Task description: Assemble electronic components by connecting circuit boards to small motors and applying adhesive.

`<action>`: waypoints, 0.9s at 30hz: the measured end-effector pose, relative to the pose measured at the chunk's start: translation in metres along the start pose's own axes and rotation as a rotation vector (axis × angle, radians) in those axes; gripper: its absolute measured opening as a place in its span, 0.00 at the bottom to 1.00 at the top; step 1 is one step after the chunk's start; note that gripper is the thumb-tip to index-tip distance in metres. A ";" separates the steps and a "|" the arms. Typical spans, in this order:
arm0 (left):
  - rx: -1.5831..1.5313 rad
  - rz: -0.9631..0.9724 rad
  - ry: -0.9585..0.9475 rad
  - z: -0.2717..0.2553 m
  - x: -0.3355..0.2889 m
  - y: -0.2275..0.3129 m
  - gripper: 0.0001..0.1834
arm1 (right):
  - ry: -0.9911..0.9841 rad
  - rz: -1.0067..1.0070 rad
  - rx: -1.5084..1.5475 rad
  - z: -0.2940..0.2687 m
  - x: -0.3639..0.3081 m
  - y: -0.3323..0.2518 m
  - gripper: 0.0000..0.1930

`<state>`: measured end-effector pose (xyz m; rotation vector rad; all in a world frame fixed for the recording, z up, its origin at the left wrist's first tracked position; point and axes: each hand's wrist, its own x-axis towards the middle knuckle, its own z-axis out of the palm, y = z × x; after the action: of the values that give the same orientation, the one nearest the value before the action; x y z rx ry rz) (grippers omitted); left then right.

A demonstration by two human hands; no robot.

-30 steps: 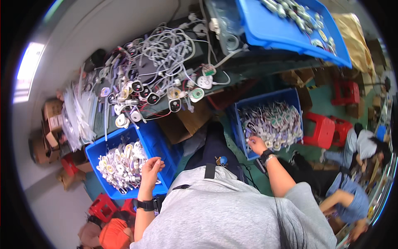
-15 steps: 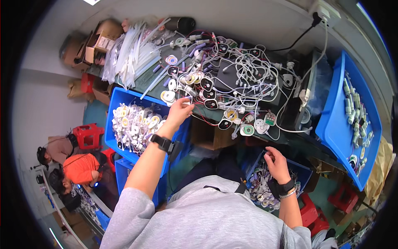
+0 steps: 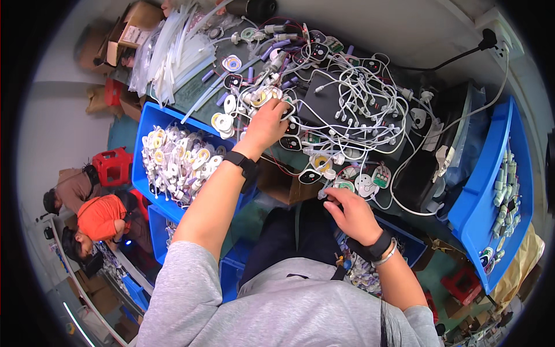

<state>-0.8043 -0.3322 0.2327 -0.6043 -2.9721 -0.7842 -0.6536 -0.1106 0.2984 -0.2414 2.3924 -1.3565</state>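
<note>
My left hand [image 3: 267, 126] reaches into the pile of parts on the dark table, fingers curled down beside a white ring-shaped part with a yellow centre [image 3: 267, 96]. Its fingertips are partly hidden, so what they grip cannot be made out. Close to the table's front edge, my right hand [image 3: 355, 217] has its thumb and index finger around a small clear plastic part [image 3: 323, 194]. Just beyond it lie a black oval panel [image 3: 310, 176], a yellow-centred round part [image 3: 322, 163] and a green circuit board [image 3: 381, 176].
Tangled white cables [image 3: 358, 110] cover a dark box. A blue bin [image 3: 139, 156] of white parts stands at left; a tilted blue tray [image 3: 471, 191] is at right. Clear plastic strips [image 3: 173, 58] lie at the back left. Two people [image 3: 104, 225] sit far left.
My left hand has moved farther over the table into the parts. My right hand has come up and inward from above the lower bin to the table's front edge. The view has shifted slightly.
</note>
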 end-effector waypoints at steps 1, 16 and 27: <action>-0.031 -0.007 0.032 -0.002 -0.001 -0.002 0.16 | 0.007 -0.049 -0.005 -0.002 0.010 -0.002 0.12; -0.046 0.243 0.313 -0.011 -0.011 0.004 0.11 | 0.259 -0.392 -0.843 0.024 0.156 -0.023 0.03; -0.033 0.427 0.333 -0.046 0.059 -0.004 0.11 | 0.444 -0.464 -0.736 -0.024 0.180 -0.050 0.05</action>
<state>-0.8649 -0.3362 0.2773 -0.9586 -2.4148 -0.7991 -0.8294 -0.1768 0.3095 -0.8001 3.2898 -0.6479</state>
